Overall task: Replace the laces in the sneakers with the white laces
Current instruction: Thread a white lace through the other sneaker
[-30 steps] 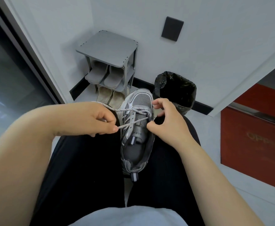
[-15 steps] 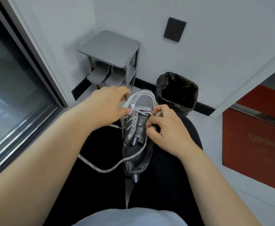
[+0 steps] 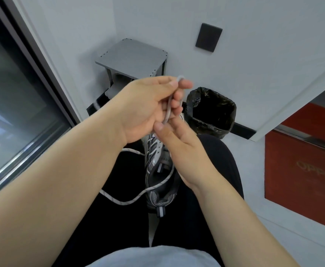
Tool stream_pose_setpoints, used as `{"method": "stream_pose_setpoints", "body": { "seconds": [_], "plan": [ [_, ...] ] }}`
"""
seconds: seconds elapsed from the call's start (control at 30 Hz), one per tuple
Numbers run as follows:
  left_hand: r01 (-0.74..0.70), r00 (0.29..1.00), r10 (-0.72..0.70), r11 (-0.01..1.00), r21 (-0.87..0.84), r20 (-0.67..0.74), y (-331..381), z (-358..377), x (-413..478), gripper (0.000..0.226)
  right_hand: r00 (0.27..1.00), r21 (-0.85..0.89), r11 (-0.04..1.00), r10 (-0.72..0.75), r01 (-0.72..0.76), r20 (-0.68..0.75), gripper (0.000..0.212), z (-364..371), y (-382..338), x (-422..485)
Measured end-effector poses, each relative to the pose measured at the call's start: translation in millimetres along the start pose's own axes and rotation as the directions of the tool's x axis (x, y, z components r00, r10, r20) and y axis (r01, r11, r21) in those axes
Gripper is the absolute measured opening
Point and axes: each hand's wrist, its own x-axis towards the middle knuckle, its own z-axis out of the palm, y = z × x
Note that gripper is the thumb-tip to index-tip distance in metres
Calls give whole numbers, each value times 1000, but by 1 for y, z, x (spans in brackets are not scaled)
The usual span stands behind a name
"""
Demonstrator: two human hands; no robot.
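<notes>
White-walled corner [image 3: 117, 20], sneaker [image 3: 154, 162] on lap [image 3: 119, 180], left hand [image 3: 148, 105] pinching lace [image 3: 168, 106], right hand [image 3: 179, 143] grip unclear.

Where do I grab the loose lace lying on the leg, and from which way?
Pinch the lace at the bottom of its slack curve on the left thigh, coming straight down from above. There it lies flat and free, clear of the sneaker.
</notes>
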Motion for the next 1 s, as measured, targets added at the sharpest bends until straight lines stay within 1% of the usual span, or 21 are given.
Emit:
{"method": "stream_pose_setpoints", "body": {
  "seconds": [0.07,0.13,0.2,0.27,0.37,0.43,0.47,0.5,0.53,0.57,0.6,0.63,0.67,0.7,0.73,0.77,0.8,0.83,0.9,0.97,1.0],
  "plan": [
    [-35,999,31,992,-124,-33,5,-1,1,26,1000,-40,999,-10,10,-6,14,-6,-2,1],
    [-62,992,42,981,-181,-116,9,-11,1,26,998,-102,995,-5,-2,-66,21,-22,0,0],
    [-75,974,33,980,-183,-223,11,-25,0,27,990,-136,991,-13,-7,-143,26,-42,1,-2],
    [-70,943,23,989,-132,-331,8,-40,-2,28,980,-145,989,-18,-11,-200,27,-58,1,-6],
    [-16,897,25,1000,24,-440,0,-62,-3,29,973,-220,975,-26,-26,-228,28,-71,0,-12],
    [55,873,42,982,183,-486,-5,-75,-6,30,975,-246,969,-20,-36,-221,29,-74,1,-14],
    [110,855,72,942,316,-513,-7,-81,-7,29,977,-250,967,-16,-38,-213,29,-75,2,-15],
    [182,836,120,859,478,-535,-9,-86,-8,27,980,-254,966,-14,-37,-199,30,-74,3,-15],
    [261,820,181,726,636,-543,-11,-90,-8,24,984,-264,964,-17,-32,-180,30,-72,3,-14],
    [326,815,245,555,765,-525,-14,-90,-9,23,987,-287,958,-21,-26,-159,30,-69,3,-13],
    [338,822,324,384,859,-468,-17,-87,-10,26,990,-328,945,-30,-17,-139,28,-65,2,-11],
    [260,849,401,249,933,-344,-21,-80,-10,30,992,-378,926,-45,-4,-121,26,-60,1,-8],
    [122,878,442,167,978,-185,-24,-69,-11,32,993,-424,905,-67,17,-102,25,-54,0,-4],
    [-31,901,432,146,989,-35,-27,-53,-11,32,993,-461,886,-89,42,-81,24,-49,-1,-1],
    [-144,928,367,178,974,70,-29,-39,-12,31,992,-498,864,-110,68,-55,22,-44,-2,3],
    [-185,955,271,233,955,119,-30,-24,-13,31,992,-532,842,-126,94,-25,20,-40,-4,6],
    [-181,974,186,284,942,131,-31,-16,-12,30,990,-554,824,-139,116,1,20,-38,-5,9],
    [-166,981,149,302,939,125,-31,-13,-11,28,989,-558,820,-145,129,15,22,-37,-7,11],
    [-131,982,167,254,958,91,-27,-22,-10,25,991,-533,838,-134,119,10,24,-42,-10,13],
    [-99,978,200,189,977,60,-20,-37,-11,20,994,-532,844,-106,71,-36,24,-51,-9,13],
    [-88,977,207,173,981,51,-17,-44,-12,17,994,-550,834,-92,44,-60,24,-56,-7,12]
  ]
}}
